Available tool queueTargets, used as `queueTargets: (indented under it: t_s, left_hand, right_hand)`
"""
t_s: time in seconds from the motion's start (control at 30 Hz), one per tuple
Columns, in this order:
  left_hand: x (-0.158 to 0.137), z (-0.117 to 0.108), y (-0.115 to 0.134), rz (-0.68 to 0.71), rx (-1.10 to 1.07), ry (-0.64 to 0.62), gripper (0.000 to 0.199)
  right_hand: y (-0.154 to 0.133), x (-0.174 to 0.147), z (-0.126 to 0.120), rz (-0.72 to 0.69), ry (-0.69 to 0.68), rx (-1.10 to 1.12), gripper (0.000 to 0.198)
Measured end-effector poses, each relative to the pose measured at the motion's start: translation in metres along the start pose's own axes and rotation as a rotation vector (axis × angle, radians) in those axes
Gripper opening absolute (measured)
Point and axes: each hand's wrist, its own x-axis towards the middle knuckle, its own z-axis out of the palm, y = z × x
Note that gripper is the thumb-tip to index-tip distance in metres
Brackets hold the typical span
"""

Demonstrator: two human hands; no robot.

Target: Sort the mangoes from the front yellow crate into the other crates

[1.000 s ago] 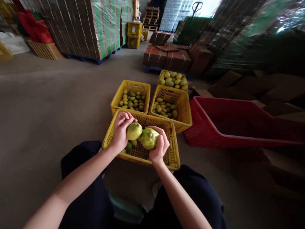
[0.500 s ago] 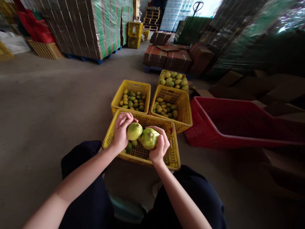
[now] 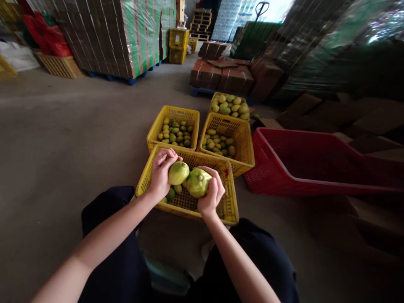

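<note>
My left hand [image 3: 160,174] is closed around the left side of a yellow-green papaya [image 3: 178,173], its stem end facing me. A larger, lumpier green papaya [image 3: 198,183] is gripped in my right hand [image 3: 215,191], fingers over its top and thumb at its side. The two fruits are side by side, touching or nearly so. Both are held above a yellow plastic crate [image 3: 234,202] between my knees. Inside this crate lie a few green fruits [image 3: 171,194] at the left, partly hidden by my hands.
Beyond the near crate stand a left yellow crate [image 3: 152,128] and a right yellow crate [image 3: 248,145], both holding fruit. A fuller fruit crate [image 3: 230,105] is behind. At right are a red bin [image 3: 274,168] and cardboard. Wrapped pallet stacks [image 3: 142,38] stand farther back.
The left papaya has shifted very slightly up and to the right in my left hand. My right hand and its papaya have hardly moved.
</note>
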Motion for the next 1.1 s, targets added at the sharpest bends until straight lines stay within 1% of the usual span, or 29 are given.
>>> queueTargets:
  t_s: [0.17,0.4,0.8,1.1]
  left_hand:
    - [0.0003,0.0008,0.0013,-0.037,-0.021,0.017,0.024]
    - [0.0005,0.0017,0.0016,-0.096,0.010,0.070,0.021]
    - [0.0023,0.0023,0.0006,-0.124,-0.032,0.103,0.027]
    - [0.0022,-0.0013,-0.0031,-0.150,-0.026,0.127,0.022]
  right_hand:
    - [-0.0003,0.0003,0.0008,0.000,0.002,0.011,0.038]
    - [0.0008,-0.0004,0.0021,0.027,0.007,-0.015,0.040]
    - [0.0053,-0.0010,0.0041,0.052,0.028,0.009,0.038]
    - [0.0050,-0.0010,0.0046,0.054,0.035,-0.013,0.037]
